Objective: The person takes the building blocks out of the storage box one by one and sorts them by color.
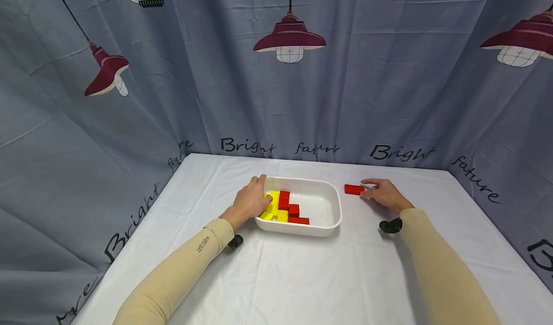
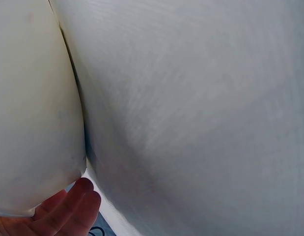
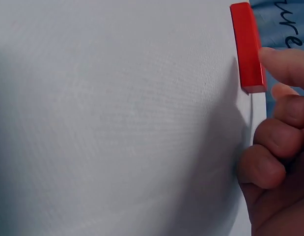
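Observation:
A white tray (image 1: 319, 230) stands on the table, holding yellow blocks (image 1: 274, 201) and red blocks (image 1: 294, 210) toward its left side. My left hand (image 1: 250, 199) grips the tray's left end, thumb over the rim and the other fingers outside; in the left wrist view those fingers (image 2: 79, 209) curl at the tray's wall (image 2: 39, 113). To the right of the tray lies a single red block (image 1: 353, 189). My right hand (image 1: 383, 194) is at its right end, index finger and thumb spread; the right wrist view shows the thumb against the block (image 3: 247, 46).
White cloth covers the table (image 1: 311, 277). Behind it hangs a grey-blue curtain (image 1: 276, 99) printed with lamps and lettering. A black wrist device (image 1: 390, 226) sits under the right wrist, another (image 1: 235, 241) under the left.

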`<action>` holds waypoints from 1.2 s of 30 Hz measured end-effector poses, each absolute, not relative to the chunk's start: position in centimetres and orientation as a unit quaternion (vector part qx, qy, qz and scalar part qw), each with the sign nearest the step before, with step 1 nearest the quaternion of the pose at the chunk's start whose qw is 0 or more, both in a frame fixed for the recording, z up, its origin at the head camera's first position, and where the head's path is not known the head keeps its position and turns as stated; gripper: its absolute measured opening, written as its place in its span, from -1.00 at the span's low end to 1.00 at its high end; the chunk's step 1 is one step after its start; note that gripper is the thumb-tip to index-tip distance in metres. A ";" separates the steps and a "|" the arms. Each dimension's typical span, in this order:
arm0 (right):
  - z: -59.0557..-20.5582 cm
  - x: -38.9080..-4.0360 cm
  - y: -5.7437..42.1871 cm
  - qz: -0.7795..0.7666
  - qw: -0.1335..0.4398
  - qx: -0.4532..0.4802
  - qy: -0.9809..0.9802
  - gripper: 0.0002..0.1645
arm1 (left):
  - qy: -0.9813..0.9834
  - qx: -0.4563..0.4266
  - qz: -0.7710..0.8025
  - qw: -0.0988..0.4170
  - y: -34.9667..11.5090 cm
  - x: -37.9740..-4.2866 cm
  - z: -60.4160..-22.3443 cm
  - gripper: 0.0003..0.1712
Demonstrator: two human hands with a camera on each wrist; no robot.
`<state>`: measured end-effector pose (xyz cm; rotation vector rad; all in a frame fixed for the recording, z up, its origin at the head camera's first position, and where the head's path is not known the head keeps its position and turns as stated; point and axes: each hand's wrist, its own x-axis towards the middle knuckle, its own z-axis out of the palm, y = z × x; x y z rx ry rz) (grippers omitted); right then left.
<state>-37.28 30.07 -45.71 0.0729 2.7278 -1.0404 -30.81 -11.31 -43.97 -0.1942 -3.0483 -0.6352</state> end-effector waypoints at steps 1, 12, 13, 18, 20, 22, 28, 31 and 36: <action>-45.7 -37.2 30.1 -0.356 0.103 0.025 0.929 -0.28 | -0.977 -0.063 -0.204 0.010 -11.3 -30.8 -44.0 -0.20; -43.1 -36.7 28.1 -0.390 0.053 -0.016 0.919 -0.36 | -0.977 -0.049 -0.208 0.009 -11.7 -31.0 -43.8 -0.19; -42.8 -36.7 27.9 -0.396 0.057 -0.022 0.916 -0.35 | -0.977 -0.049 -0.210 0.006 -11.7 -31.0 -43.8 -0.19; -41.4 -36.3 26.2 -0.411 0.078 -0.048 0.907 -0.32 | -0.976 -0.049 -0.212 0.002 -11.5 -30.9 -43.9 -0.20; -41.0 -36.1 25.5 -0.411 0.082 -0.063 0.906 -0.33 | -0.976 -0.051 -0.213 0.005 -11.3 -30.9 -44.0 -0.20; -40.6 -36.0 24.9 -0.416 0.084 -0.077 0.902 -0.36 | -0.975 -0.054 -0.217 0.005 -11.2 -30.9 -44.0 -0.20; -39.5 -35.6 23.2 -0.448 0.111 -0.126 0.878 -0.46 | -0.975 -0.056 -0.213 0.003 -11.0 -30.9 -44.2 -0.19; -39.0 -35.4 22.2 -0.458 0.128 -0.151 0.866 -0.49 | -0.976 -0.056 -0.208 0.007 -11.1 -31.0 -44.2 -0.20; -38.7 -35.6 20.4 -0.473 0.149 -0.183 0.849 -0.54 | -0.976 -0.056 -0.211 0.006 -11.2 -31.0 -44.1 -0.22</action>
